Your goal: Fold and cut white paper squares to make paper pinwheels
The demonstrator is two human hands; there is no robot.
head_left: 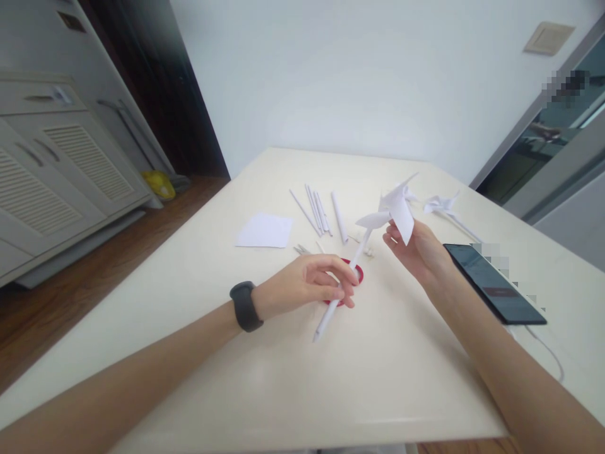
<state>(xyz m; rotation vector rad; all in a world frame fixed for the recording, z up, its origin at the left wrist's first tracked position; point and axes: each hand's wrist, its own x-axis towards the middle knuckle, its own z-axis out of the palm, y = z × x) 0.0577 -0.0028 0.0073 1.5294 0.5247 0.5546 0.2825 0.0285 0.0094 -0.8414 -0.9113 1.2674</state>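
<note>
A white paper pinwheel is held up at a slant above the table, its folded blades at the upper right. My left hand, with a dark band on the wrist, is closed around the lower part of its rolled paper stick. At the blades is my right hand, its fingers curled against the paper; one blade hides the thumb and part of the grip. Under my left hand lie scissors with red handles, partly covered; their metal tips show beyond the hand.
Several rolled paper sticks lie mid-table, with a thicker paper roll beside them. Left of these lies white paper. Another pinwheel rests at the back right. A tablet with a cable lies near my right forearm.
</note>
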